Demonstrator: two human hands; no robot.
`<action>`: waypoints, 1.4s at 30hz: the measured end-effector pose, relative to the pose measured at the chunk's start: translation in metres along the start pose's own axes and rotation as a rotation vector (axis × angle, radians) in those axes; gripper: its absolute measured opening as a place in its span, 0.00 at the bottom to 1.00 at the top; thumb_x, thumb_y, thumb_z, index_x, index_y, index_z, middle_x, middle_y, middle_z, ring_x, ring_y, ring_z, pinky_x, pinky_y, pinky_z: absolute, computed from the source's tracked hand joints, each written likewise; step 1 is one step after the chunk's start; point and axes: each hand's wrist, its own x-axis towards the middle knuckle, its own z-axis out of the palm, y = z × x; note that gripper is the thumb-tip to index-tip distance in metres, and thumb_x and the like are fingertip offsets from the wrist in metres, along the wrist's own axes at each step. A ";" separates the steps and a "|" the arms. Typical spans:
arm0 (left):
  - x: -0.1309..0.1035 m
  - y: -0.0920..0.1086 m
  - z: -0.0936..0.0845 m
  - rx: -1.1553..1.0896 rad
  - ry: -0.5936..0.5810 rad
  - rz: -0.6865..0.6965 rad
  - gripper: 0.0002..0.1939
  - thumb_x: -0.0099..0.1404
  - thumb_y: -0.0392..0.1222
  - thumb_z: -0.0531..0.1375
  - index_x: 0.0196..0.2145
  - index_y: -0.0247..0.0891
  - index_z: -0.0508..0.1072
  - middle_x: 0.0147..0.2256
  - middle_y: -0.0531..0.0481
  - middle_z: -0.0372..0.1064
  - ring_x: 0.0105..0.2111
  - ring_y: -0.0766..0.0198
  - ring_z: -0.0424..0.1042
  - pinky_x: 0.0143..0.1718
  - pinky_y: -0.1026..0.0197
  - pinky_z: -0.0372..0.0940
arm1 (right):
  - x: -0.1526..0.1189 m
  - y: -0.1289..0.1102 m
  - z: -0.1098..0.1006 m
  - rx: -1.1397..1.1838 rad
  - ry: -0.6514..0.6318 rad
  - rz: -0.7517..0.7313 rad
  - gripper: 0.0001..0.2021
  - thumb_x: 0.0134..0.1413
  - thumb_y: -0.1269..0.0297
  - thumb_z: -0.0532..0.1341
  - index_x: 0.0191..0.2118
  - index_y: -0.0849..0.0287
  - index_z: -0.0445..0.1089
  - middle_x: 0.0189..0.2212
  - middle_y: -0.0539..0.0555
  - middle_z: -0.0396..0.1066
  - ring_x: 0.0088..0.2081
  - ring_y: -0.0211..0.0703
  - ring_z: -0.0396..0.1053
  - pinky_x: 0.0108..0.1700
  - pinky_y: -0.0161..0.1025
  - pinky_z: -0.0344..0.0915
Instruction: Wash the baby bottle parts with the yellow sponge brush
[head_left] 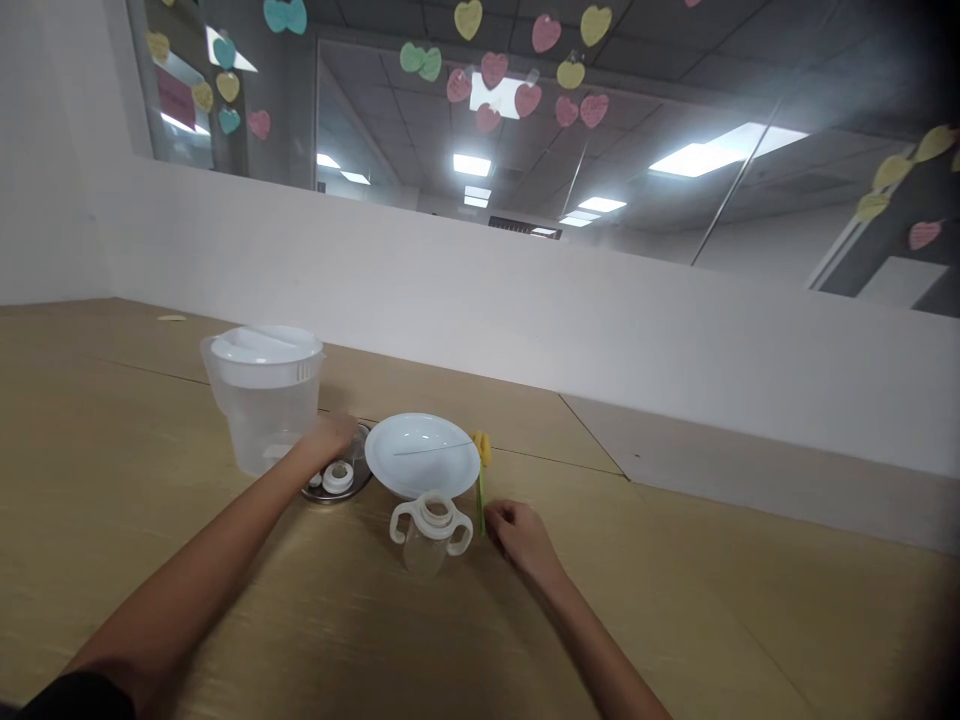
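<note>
My left hand [334, 437] reaches over a round metal tray [327, 497], fingers bent down and closed at its far side. Whatever they grip is hidden and blurred. A white ring-shaped bottle part [338, 477] lies in the tray, with a smaller white piece beside it. My right hand [519, 533] rests on the table, fingers curled with nothing visible in them. Just left of it lies a thin green-handled brush [481, 503] with a yellow head. Between my hands stands a clear baby bottle [426, 550] with a white two-handled collar, its top uncovered.
A white bowl [390, 475] sits behind the bottle, with a thin rod across it. At the left stands a clear water pitcher [270, 415] with a white lid. A white wall [450, 290] and a window with heart-shaped notes rise behind the wooden table [360, 640].
</note>
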 end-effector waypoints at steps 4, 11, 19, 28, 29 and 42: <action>-0.008 0.011 -0.017 0.116 0.017 -0.072 0.06 0.48 0.32 0.63 0.28 0.29 0.74 0.32 0.30 0.72 0.38 0.45 0.71 0.37 0.52 0.65 | 0.001 0.001 0.000 -0.055 0.059 -0.032 0.12 0.44 0.62 0.53 0.16 0.60 0.64 0.15 0.49 0.62 0.20 0.36 0.57 0.23 0.32 0.46; -0.040 0.023 -0.058 0.199 0.058 -0.057 0.10 0.45 0.26 0.59 0.29 0.29 0.74 0.33 0.32 0.71 0.38 0.44 0.71 0.36 0.52 0.64 | 0.003 0.000 -0.002 -0.053 0.131 -0.057 0.14 0.46 0.58 0.52 0.20 0.60 0.68 0.17 0.51 0.65 0.22 0.39 0.61 0.25 0.33 0.50; -0.069 0.024 -0.096 0.040 0.247 0.088 0.12 0.54 0.35 0.55 0.34 0.42 0.76 0.33 0.50 0.73 0.34 0.60 0.70 0.31 0.64 0.60 | 0.030 -0.029 -0.016 -0.066 0.101 -0.061 0.11 0.44 0.58 0.57 0.30 0.59 0.71 0.20 0.51 0.68 0.24 0.40 0.65 0.26 0.33 0.55; -0.048 0.035 -0.081 -0.088 0.376 0.225 0.13 0.60 0.42 0.52 0.37 0.39 0.75 0.37 0.48 0.73 0.35 0.61 0.70 0.32 0.65 0.60 | 0.102 -0.042 0.007 -0.117 0.185 -0.003 0.05 0.41 0.66 0.60 0.27 0.61 0.68 0.22 0.53 0.67 0.28 0.41 0.65 0.29 0.33 0.54; -0.047 0.036 -0.080 -0.082 0.365 0.225 0.13 0.60 0.41 0.52 0.37 0.39 0.75 0.37 0.48 0.73 0.36 0.61 0.70 0.33 0.65 0.60 | 0.104 -0.043 0.010 -0.114 0.195 -0.014 0.02 0.40 0.68 0.60 0.25 0.61 0.67 0.23 0.53 0.67 0.29 0.41 0.65 0.30 0.33 0.54; -0.037 0.038 -0.065 0.002 0.341 0.236 0.11 0.57 0.35 0.51 0.32 0.39 0.73 0.34 0.48 0.72 0.34 0.61 0.69 0.30 0.64 0.58 | 0.082 -0.089 0.036 0.228 -0.102 -0.193 0.15 0.48 0.58 0.55 0.32 0.64 0.72 0.15 0.46 0.63 0.14 0.31 0.56 0.16 0.29 0.53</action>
